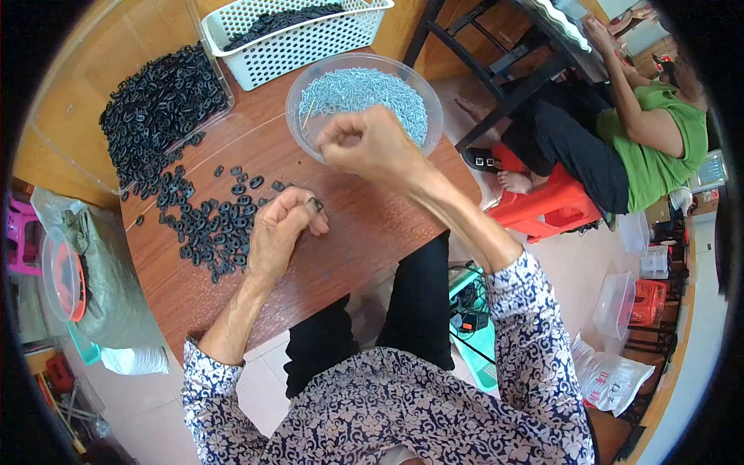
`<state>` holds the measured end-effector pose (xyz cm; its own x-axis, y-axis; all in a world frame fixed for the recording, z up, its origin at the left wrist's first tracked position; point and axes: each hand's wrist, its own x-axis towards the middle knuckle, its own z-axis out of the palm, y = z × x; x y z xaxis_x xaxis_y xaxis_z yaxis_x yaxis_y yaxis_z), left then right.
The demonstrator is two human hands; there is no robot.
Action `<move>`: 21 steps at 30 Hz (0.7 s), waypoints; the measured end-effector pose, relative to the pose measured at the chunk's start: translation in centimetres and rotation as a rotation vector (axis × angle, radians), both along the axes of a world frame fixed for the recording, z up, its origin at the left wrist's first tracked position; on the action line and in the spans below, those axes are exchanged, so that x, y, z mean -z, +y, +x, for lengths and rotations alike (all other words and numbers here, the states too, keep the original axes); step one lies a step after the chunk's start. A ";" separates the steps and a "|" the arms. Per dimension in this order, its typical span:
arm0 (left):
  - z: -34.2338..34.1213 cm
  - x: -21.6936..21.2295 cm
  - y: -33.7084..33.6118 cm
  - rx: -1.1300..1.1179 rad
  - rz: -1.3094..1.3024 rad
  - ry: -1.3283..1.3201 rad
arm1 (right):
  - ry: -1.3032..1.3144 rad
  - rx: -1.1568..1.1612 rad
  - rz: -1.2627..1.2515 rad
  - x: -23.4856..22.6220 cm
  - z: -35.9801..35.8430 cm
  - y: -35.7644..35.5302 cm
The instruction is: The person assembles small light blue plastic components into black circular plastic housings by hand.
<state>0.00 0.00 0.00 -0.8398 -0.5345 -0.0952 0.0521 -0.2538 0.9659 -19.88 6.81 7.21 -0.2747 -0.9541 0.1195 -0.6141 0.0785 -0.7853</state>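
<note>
Currently, head view: two hands, well apart, at a wooden bench. Left hand: thumb and fingers pinched on one small black piece, held at the fingertips on the side facing the right hand; its long axis too small to tell. Right hand: farther forward, fingers curled, at the near rim of a clear tub of slim pale-blue pieces — grip contents, if any, hidden. Loose black pieces: left of the left hand, the nearer one. White basket: beyond both hands — dark contents.
</note>
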 end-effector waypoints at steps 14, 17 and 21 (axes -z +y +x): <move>0.3 -1.3 1.2 0.039 -0.203 -0.109 | -0.629 0.049 -0.144 6.1 4.1 5.4; 0.3 -1.1 1.0 0.031 -0.170 -0.075 | -0.719 0.052 -0.210 6.3 4.3 5.0; 0.4 -0.8 1.1 0.009 -0.186 -0.079 | -0.743 0.095 -0.243 6.5 5.2 4.8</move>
